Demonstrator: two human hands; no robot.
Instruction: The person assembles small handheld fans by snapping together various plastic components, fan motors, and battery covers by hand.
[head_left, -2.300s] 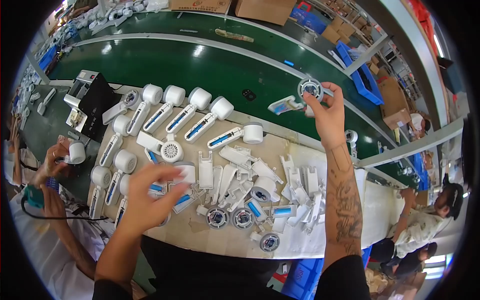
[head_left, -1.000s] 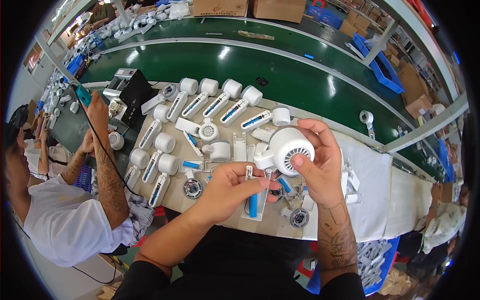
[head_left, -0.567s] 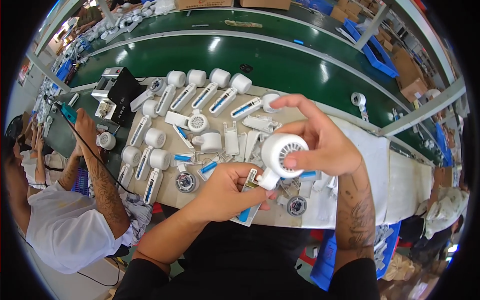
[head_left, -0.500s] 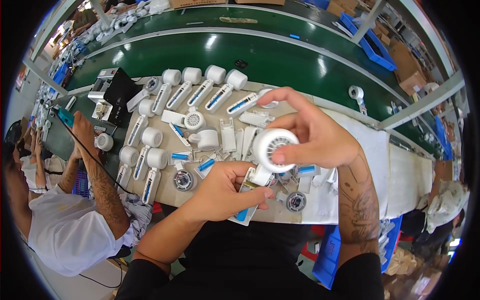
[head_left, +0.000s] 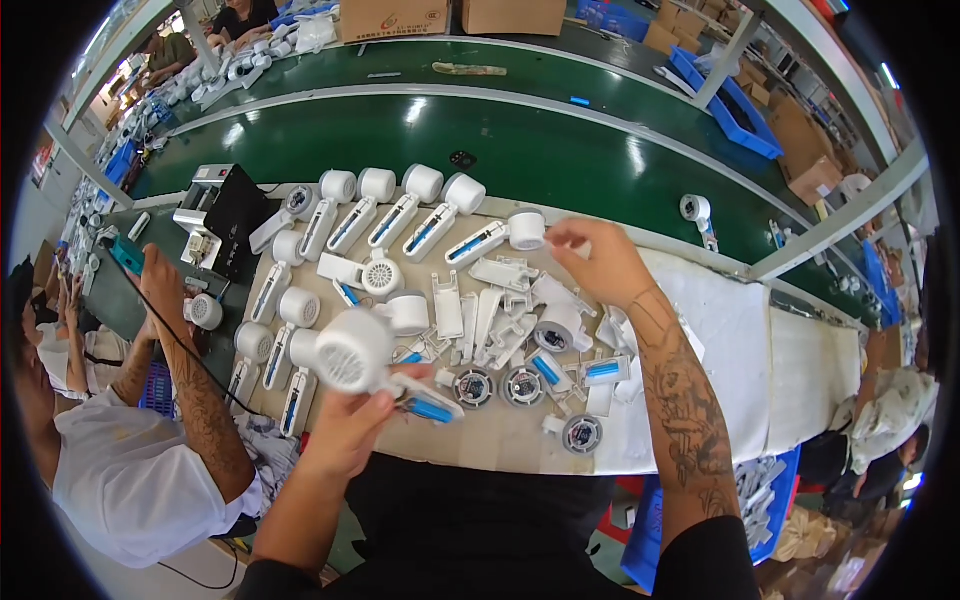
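Observation:
My left hand (head_left: 348, 432) grips a white handheld fan (head_left: 355, 350) by its neck, at the near left of the bench. Its round grille head is tilted up, and its handle lies open, with a blue battery (head_left: 430, 410) showing. Farther up on the right, my right hand (head_left: 602, 262) is open with bent fingers and nothing in them. Its fingertips are just right of another fan (head_left: 527, 230), whose handle also lies open; whether they touch cannot be told. Loose white handle shells (head_left: 487, 318) and round motor units (head_left: 522, 386) lie between my hands.
More open-handled fans (head_left: 400, 220) line the bench's far and left edges. A black machine (head_left: 225, 215) stands at the back left. A co-worker with a teal tool (head_left: 127, 254) is on the left. A blue bin (head_left: 645, 540) is below the bench's right side.
My right hand has let go of the fan's head and moved up and away toward the far row. My left hand has carried the fan to the left.

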